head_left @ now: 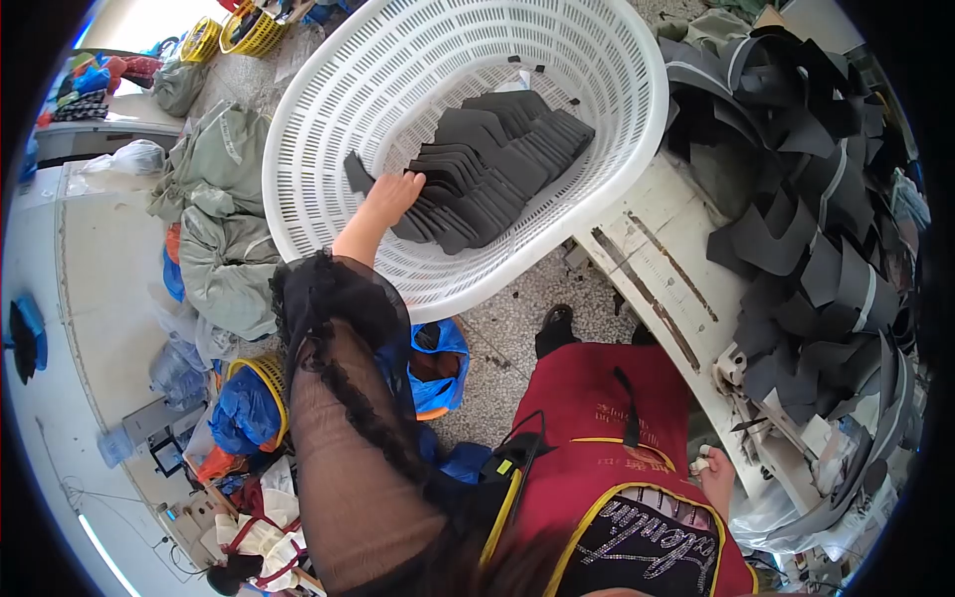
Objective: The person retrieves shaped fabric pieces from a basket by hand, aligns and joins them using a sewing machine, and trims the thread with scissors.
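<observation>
Basket (398,85): white, 12 o'clock
Left hand (394,199): at dark pieces (497,184), their 8 o'clock end; grip I can't tell
Right hand (712,474): 4 o'clock, near table (696,244), half-curled, hold unclear

- Basket (655,99): smooth plastic, faintly glossy.
- Pieces (517,184) inside: matt, smooth-faced, perhaps foam or felt; the view is too coarse to say.
- Sheets (781,239) at right: equally matt and smooth.
- Table (686,239) at right: smooth but scuffed top, its dark strips (647,298) rough and rusty-looking.
- Floor (487,333): speckled, stone-like.
- Sacks (224,264) at left: wrinkled matt cloth.
- Bag (244,408) near left: thin, glossy plastic.
- Sleeve (368,448): sheer cloth, ruffled trim.
- Apron (607,393): matt cloth.
</observation>
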The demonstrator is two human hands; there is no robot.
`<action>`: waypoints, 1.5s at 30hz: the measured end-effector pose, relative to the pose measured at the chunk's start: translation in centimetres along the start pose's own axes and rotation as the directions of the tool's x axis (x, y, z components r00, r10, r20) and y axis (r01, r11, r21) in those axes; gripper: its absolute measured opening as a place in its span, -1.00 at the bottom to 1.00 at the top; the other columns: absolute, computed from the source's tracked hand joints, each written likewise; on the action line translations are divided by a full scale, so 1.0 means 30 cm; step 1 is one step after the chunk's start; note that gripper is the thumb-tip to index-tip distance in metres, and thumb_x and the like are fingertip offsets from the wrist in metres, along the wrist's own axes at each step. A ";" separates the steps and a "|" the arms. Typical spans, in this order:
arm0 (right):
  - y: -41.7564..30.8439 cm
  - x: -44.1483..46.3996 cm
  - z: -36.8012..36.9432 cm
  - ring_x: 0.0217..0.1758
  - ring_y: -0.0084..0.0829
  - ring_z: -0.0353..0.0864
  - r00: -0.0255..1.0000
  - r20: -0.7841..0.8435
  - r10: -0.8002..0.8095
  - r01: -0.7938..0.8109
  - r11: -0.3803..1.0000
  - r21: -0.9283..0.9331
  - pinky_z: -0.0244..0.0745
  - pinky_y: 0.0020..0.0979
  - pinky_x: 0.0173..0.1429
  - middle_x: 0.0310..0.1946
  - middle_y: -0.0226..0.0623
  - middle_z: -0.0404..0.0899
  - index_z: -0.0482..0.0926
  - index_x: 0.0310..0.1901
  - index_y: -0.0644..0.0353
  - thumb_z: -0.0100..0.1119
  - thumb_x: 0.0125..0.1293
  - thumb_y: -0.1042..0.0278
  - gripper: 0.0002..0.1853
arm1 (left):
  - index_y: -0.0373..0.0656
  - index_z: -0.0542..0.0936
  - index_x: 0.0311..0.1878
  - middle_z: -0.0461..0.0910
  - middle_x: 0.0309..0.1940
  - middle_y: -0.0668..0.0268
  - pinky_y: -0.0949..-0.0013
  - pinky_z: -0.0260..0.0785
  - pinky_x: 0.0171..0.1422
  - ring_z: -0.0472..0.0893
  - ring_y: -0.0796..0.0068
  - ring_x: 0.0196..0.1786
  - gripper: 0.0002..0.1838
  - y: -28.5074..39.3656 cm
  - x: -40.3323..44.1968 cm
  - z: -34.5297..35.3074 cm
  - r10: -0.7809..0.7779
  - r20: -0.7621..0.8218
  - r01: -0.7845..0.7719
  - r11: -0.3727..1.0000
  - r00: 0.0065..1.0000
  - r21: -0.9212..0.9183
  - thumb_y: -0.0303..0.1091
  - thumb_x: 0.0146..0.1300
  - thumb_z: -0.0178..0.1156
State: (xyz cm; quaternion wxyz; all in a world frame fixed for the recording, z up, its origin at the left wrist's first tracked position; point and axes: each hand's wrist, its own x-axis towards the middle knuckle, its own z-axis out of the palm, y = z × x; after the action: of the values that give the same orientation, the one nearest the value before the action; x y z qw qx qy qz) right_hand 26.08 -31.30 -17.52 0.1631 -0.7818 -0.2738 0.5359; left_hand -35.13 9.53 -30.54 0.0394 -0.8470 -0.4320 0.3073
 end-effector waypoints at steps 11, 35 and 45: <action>-0.021 0.014 0.016 -0.40 -0.54 0.57 1.000 -0.009 0.004 -0.005 0.995 -0.095 0.45 -0.58 -0.32 -0.42 -0.23 0.58 0.43 -0.08 0.37 0.01 0.11 0.62 -0.71 | 0.17 0.14 0.32 0.12 0.29 0.04 0.42 0.44 -0.26 0.57 0.40 -0.32 -0.15 0.071 -0.106 -0.173 0.059 -0.002 -0.058 0.992 0.998 0.113 -0.48 -0.10 0.25; 0.008 -0.020 0.004 -0.41 -0.54 0.56 0.996 -0.046 -0.073 0.062 0.977 -0.204 0.47 -0.52 -0.31 -0.42 -0.22 0.58 0.50 -0.17 0.34 0.07 0.04 0.62 -0.75 | -0.13 0.48 -0.23 0.56 -0.47 0.19 0.14 0.36 -0.23 0.56 0.14 -0.27 -0.63 0.057 -0.083 -0.130 -0.185 -0.046 0.148 0.890 0.982 -0.431 -0.37 -0.21 0.28; -0.781 -0.092 0.307 -0.16 -0.17 0.53 0.537 0.045 -0.842 0.809 0.499 -0.312 0.42 -0.35 -0.10 -0.21 -0.09 0.50 0.42 0.02 0.32 0.22 0.08 0.37 -0.56 | -0.37 0.46 -0.06 0.57 -0.24 0.15 0.32 0.49 -0.18 0.59 0.32 -0.25 -0.50 0.245 -0.451 -1.026 -0.435 0.013 -0.288 -0.619 0.900 -0.731 -0.52 -0.16 0.35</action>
State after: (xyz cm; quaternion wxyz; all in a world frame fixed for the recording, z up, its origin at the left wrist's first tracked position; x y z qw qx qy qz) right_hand 10.83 -14.64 -6.04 0.2957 -0.5991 -0.6808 0.3002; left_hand -18.78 0.84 -1.52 -0.6259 -0.3841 -0.5147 -0.4425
